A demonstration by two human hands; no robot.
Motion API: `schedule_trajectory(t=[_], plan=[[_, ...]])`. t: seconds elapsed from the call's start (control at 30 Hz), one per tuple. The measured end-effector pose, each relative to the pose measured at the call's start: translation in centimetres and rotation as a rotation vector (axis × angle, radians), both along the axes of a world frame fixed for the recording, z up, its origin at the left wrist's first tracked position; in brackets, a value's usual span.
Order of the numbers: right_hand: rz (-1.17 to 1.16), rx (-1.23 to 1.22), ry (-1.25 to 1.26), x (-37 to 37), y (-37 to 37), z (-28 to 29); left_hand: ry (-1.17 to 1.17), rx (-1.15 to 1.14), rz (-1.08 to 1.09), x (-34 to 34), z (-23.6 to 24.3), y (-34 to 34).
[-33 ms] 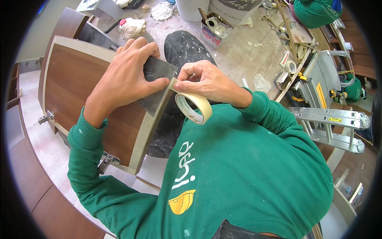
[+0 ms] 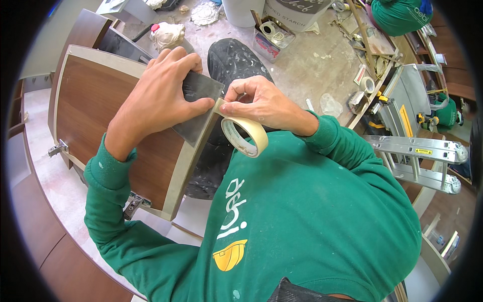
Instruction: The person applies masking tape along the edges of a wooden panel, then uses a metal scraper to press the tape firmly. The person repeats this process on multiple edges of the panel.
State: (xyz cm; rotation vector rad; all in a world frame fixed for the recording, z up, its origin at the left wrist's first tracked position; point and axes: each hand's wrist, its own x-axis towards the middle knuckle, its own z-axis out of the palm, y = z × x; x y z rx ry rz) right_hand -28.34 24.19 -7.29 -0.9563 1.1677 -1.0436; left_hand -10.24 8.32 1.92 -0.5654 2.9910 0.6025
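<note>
A brown cabinet door (image 2: pixel 95 100) with pale masking tape along its borders leans across my lap, tilted. My left hand (image 2: pixel 161 95) lies over its corner, fingers curled at the far side and thumb pressed along the near side, gripping a flat dark grey sheet (image 2: pixel 205 89) against the door. My right hand (image 2: pixel 269 104) pinches the strip of a masking tape roll (image 2: pixel 260 137) between thumb and forefinger at the corner. The roll hangs just below those fingers. What lies beneath my left palm is hidden.
Metal hinges (image 2: pixel 133 206) stick out from the door's near side. An aluminium ladder (image 2: pixel 422 149) lies at the right. Ahead stand a box with tape rolls (image 2: pixel 269 43) and a white bucket (image 2: pixel 240 12). Another person in a green top (image 2: pixel 400 17) is at the far right.
</note>
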Motion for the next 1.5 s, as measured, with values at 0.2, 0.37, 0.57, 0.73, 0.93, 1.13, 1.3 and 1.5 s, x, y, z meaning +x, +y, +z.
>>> schedule_trajectory(t=[0.2,0.37,0.57,0.73,0.93,1.13,1.3,1.5], plan=[[-0.007,-0.001,-0.004,0.1,-0.1,0.1,-0.087,0.003,0.033,-0.2,0.6,0.5],[0.025,-0.035,0.037,0.0,-0.1,0.2,-0.115,0.050,0.042,-0.2,0.6,0.3],[0.035,-0.038,0.031,0.0,-0.3,-0.6,-0.118,0.035,0.056,-0.3,0.7,0.5],[0.008,-0.042,0.071,0.1,-0.4,0.5,-0.115,0.048,0.059,-0.3,0.8,0.5],[0.058,-0.038,0.124,-0.5,-0.7,0.9,0.065,0.027,0.032,0.1,-0.2,0.4],[0.054,0.009,0.122,-0.7,-1.1,1.2,-0.070,0.045,0.012,0.1,0.2,0.1],[0.063,0.030,0.142,-0.8,-1.1,1.8,-0.071,0.046,-0.007,0.2,0.1,0.0],[0.050,0.018,0.181,-0.6,-1.2,2.3,0.015,0.041,-0.013,0.5,-0.2,0.1]])
